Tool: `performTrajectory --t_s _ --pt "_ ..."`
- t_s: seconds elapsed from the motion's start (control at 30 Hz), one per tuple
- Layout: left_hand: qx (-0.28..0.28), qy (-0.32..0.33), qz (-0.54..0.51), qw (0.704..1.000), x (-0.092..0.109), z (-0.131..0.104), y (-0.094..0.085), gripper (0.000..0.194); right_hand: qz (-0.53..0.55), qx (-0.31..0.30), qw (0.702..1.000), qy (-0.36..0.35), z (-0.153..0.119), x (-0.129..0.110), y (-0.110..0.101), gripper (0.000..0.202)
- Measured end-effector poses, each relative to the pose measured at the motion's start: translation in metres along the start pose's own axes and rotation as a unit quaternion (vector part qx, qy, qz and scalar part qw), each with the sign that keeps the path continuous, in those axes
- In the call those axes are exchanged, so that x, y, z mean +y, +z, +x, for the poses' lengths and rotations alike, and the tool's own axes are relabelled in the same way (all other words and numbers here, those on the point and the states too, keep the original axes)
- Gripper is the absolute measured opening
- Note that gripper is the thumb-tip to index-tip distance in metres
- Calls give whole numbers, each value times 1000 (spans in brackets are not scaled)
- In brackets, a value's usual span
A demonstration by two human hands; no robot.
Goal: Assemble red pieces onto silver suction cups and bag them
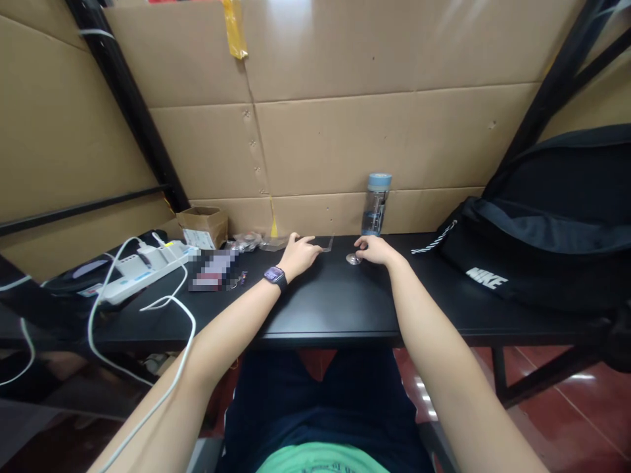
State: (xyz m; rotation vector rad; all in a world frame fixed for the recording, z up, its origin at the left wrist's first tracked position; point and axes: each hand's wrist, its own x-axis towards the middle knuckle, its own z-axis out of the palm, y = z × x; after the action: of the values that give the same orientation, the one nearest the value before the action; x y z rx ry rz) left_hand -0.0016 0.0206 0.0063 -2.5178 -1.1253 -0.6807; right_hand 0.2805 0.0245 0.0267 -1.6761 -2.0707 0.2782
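Note:
My left hand (297, 256), with a dark watch (275, 276) on its wrist, is over the back part of the black table. Its fingers are closed at the edge of a thin, clear plastic piece (329, 244) that stands up from the tabletop. To the right, my right hand (375, 250) has bent fingers pinched at the rim of a small round shiny disc (353, 259). That disc is low at the table surface; whether it is lifted I cannot tell. The fingertips of both hands are partly hidden.
A water bottle (377, 205) stands behind my right hand. On the right is a black backpack (537, 236). To the left are a power strip (148, 268) with white cables, a small open carton (203, 226) and crumpled clear bags (246, 242). Cardboard walls the back.

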Motion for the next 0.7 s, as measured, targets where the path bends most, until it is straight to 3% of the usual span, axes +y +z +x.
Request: performTrajectory --t_s 0.13,0.27,0.4,0.7 --pt "-2 -17 -33 999 -11 -12 -8 32 1 -75 997 -15 4 6 11 56" --pt "-1 -85 -44 995 -37 -33 -23 37 5 -62 998 -20 10 9 19 53" --pt "-45 -146 -26 988 -56 -44 -24 41 6 -48 999 -25 9 8 17 50" --pt "-61 -129 -25 990 -52 -43 -12 44 17 -24 999 -24 1 5 6 43"
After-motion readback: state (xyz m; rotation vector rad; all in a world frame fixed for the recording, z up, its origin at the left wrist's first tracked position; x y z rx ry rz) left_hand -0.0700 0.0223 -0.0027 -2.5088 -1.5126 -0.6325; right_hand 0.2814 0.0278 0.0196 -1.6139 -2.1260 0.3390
